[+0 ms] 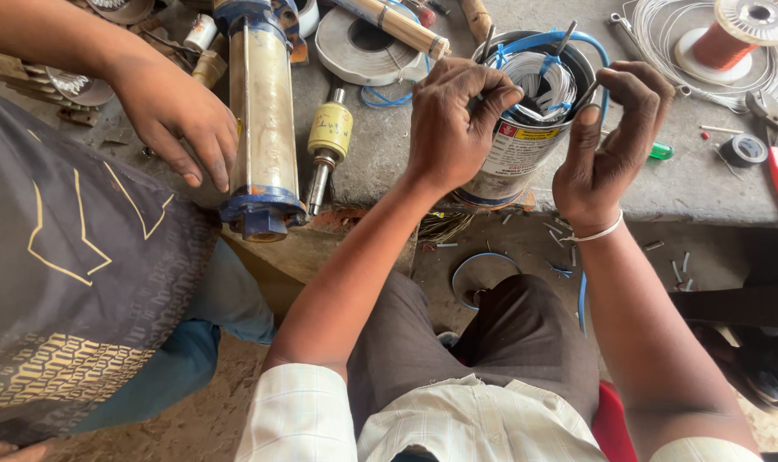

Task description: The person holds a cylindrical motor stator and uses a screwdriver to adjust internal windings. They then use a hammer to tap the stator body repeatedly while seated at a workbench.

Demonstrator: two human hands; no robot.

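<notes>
At the workbench's (706,184) front edge stands a tin can (516,154) holding a white wire coil (543,81). The left hand (453,120) pinches the coil's near rim; the right hand (611,141) pinches a thin wire (587,94) just beside it.

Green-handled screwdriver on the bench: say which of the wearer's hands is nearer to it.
Right. The right hand is just left of the green-handled screwdriver, almost touching it. The left hand is farther left, beyond the tin can.
</notes>
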